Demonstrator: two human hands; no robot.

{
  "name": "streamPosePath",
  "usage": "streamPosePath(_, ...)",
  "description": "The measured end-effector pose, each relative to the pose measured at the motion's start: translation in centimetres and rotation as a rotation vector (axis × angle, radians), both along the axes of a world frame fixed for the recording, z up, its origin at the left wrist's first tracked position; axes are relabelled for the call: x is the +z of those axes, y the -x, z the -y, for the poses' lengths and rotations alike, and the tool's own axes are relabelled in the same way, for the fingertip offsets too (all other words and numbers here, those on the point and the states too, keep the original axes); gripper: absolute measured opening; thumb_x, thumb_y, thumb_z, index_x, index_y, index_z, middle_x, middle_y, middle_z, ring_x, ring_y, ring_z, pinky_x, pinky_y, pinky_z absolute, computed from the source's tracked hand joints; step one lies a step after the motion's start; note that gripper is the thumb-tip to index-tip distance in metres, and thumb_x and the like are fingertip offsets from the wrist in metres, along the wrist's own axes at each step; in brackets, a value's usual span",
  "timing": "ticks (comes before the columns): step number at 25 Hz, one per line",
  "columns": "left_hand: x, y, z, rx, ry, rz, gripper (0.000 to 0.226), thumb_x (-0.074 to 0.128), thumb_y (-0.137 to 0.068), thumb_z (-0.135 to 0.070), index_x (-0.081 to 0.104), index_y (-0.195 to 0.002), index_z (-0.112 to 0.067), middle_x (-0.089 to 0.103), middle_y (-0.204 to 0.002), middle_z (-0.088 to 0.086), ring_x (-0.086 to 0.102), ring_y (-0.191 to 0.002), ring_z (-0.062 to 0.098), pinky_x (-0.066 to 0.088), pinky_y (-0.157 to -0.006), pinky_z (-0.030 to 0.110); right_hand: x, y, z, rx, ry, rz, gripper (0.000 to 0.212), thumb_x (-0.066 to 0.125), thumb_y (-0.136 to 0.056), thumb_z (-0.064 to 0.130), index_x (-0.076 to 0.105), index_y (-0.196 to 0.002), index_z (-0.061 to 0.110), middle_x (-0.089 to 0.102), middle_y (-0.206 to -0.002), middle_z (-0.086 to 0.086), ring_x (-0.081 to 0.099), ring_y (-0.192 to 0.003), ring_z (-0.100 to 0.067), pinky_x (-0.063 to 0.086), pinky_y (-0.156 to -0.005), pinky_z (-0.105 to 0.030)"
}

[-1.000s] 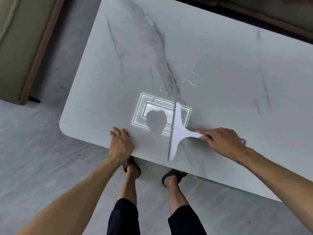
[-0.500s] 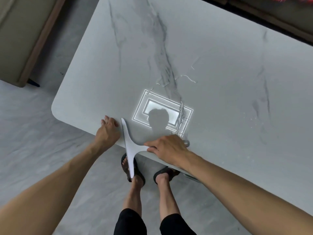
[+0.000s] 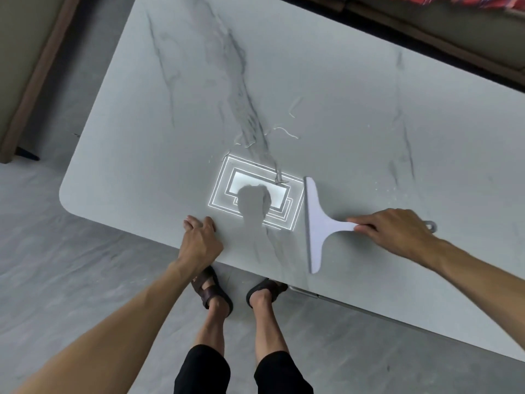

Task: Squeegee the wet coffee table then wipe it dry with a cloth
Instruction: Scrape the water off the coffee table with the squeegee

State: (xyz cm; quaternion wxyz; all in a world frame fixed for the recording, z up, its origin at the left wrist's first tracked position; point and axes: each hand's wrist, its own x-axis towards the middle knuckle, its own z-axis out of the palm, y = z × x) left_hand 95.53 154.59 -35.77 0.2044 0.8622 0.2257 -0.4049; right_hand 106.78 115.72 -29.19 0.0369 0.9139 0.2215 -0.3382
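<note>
Pinching the handle of the squeegee (image 3: 314, 223), the right hand (image 3: 397, 233) is clenching it near the counter's (image 3: 369, 115) near edge. The blade is lying just left of that grip — its long axis running from near edge toward far edge, the handle pointing right. The left hand (image 3: 200, 243) is resting on the near edge, grasping nothing — water streaks (image 3: 287, 132) are lying beyond the blade.

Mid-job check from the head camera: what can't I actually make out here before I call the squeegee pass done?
- Coffee table: far right end cut off by the frame edge; wetness there unknown.
- Squeegee handle: covered by the right hand.
- Tabletop under the left hand: hidden.
- Water streaks: thin and faint; how much film remains elsewhere is unclear.
- Cloth: none in view.
</note>
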Motion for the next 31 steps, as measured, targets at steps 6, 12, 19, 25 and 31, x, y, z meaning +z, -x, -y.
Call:
streamPosePath(6,1.0,0.3,-0.8,0.264,-0.035,0.242,0.026,0.040,-0.081,-0.003,0.050,-0.103,-0.013,0.058,-0.106,0.015,0.056,-0.092,0.033,0.042,-0.074,0.036,2.2,0.7,-1.5,0.047,-0.049,0.045,0.032,0.033,-0.092,0.058,0.040,-0.123,0.066,0.071,-0.101,0.017,0.067,-0.090,-0.018,0.040,-0.061,-0.031)
streamPosePath(12,1.9,2.9,-6.3,0.718,-0.138,0.407,0.022,0.046,-0.082,-0.008,0.051,-0.102,-0.017,0.060,-0.098,0.002,0.057,-0.085,0.028,0.050,-0.074,0.039,-2.1,4.4,-22.9,0.284,-0.338,-0.231,0.029,0.039,-0.093,0.053,0.061,-0.113,0.048,0.070,-0.099,0.004,0.064,-0.092,-0.021,0.041,-0.069,-0.033)
streamPosePath(19,0.9,3.4,-10.9,0.628,-0.164,0.337,0.029,0.053,-0.085,-0.011,0.048,-0.113,-0.012,0.056,-0.104,0.009,0.056,-0.090,0.031,0.045,-0.073,0.037,-5.6,3.0,-32.1,0.286,-0.392,-0.172,0.032,0.040,-0.093,0.054,0.062,-0.114,0.046,0.071,-0.108,0.001,0.064,-0.100,-0.025,0.044,-0.081,-0.038)
streamPosePath(25,1.7,0.4,-6.7,0.463,-0.050,0.371,0.023,0.054,-0.090,-0.019,0.049,-0.111,-0.012,0.054,-0.104,0.004,0.053,-0.086,0.024,0.043,-0.073,0.035,-4.2,-3.8,-18.5,-0.082,-0.326,0.017,0.032,0.039,-0.090,0.053,0.053,-0.119,0.058,0.069,-0.116,0.009,0.061,-0.107,-0.027,0.043,-0.080,-0.036)
streamPosePath(31,2.8,-4.9,-0.7,0.311,0.051,0.384,0.020,0.050,-0.095,-0.027,0.059,-0.096,-0.010,0.057,-0.094,0.002,0.051,-0.084,0.019,0.037,-0.071,0.029,-0.8,-4.3,-2.3,-0.251,-0.123,0.139,0.026,0.043,-0.096,0.047,0.059,-0.116,0.054,0.073,-0.098,0.006,0.065,-0.089,-0.027,0.046,-0.066,-0.034)
